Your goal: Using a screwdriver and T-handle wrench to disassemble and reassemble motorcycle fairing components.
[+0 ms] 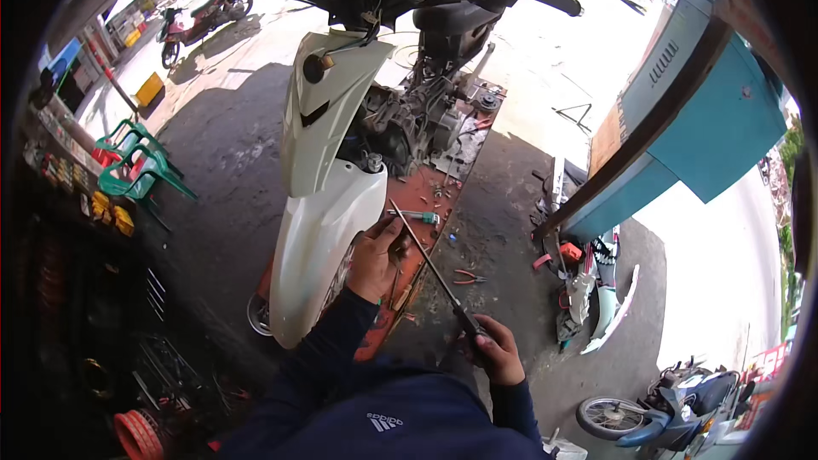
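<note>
right hand (494,351): closed around the black handle of the long tool (436,271)
long tool: slants up and leftward, tip seen against the red platform (411,189)
left hand (375,262): fingers bent near the tip; cannot tell whether they grip anything
scooter (328,238): white front fender beside the left hand
pliers (469,278): on the floor (503,213)

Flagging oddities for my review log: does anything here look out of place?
Mildly: red-handled pliers lie on the dark floor, off the red platform, where small loose parts lie scattered. The motorbike looks partly stripped, its engine exposed. No spill is clear.
</note>
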The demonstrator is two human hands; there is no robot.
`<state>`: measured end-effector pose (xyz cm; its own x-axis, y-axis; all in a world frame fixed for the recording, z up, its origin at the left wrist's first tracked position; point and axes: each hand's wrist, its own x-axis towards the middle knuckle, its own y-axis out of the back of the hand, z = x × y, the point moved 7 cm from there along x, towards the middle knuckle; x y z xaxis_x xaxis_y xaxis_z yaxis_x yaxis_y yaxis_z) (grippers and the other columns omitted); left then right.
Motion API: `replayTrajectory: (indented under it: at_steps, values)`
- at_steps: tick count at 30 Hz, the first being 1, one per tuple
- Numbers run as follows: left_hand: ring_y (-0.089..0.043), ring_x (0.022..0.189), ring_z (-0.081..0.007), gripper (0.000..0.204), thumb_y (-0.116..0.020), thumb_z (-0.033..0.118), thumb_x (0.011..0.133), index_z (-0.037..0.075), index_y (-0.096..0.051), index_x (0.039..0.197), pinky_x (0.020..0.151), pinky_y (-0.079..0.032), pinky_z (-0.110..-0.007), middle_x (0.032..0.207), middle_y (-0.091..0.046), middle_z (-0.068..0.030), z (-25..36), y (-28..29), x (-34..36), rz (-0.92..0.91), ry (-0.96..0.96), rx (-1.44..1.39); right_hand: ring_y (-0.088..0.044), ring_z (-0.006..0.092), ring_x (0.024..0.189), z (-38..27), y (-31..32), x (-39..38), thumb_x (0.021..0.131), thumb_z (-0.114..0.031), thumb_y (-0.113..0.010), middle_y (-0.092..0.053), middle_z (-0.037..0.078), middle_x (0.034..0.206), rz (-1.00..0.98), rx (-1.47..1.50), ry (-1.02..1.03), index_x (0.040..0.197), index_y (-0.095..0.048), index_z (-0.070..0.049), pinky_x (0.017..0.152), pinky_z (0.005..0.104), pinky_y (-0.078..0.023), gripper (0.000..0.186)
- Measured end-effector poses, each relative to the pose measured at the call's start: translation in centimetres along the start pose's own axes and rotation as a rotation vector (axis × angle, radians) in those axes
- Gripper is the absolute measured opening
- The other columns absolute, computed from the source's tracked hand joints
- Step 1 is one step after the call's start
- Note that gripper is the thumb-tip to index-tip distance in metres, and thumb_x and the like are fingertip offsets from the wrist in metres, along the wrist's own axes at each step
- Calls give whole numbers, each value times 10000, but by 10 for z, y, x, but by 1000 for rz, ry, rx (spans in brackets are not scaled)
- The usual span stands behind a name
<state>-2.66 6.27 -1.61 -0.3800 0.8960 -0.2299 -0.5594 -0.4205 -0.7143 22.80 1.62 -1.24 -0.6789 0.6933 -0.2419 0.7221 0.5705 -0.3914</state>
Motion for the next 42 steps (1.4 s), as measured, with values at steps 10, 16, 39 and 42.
replayTrajectory:
  at_steps: [10,16,39,42]
  values:
    - [-477,593,-99,150,-613,109,868,14,-612,984,523,-402,-242,695,-504,4,92,-37,83,231,-501,-66,-481,46,677,-121,37,137,922,-205,-537,-548,-3,795,-470,-144,-102,1196,-479,32,585,199,-390,366]
    - [-476,634,-90,131,-625,72,849,50,-616,977,572,-418,-234,748,-531,12,93,-28,80,340,-627,-256,-493,55,672,-133,35,175,914,-200,-548,-564,7,811,-536,-138,-71,1205,-482,45,598,207,-407,387]
    - [-428,612,-72,105,-622,80,855,109,-535,905,522,-320,-238,742,-500,24,98,-33,83,101,-849,-260,-567,133,723,-166,3,168,916,-118,-490,-603,89,842,-579,-636,134,1225,-471,60,635,271,-448,357]
    - [-411,619,-74,120,-589,92,876,98,-516,971,526,-317,-240,782,-507,2,98,-42,84,33,-849,-281,-540,133,661,-154,2,169,916,-143,-488,-579,75,810,-605,-314,-198,1239,-456,32,562,254,-420,369]
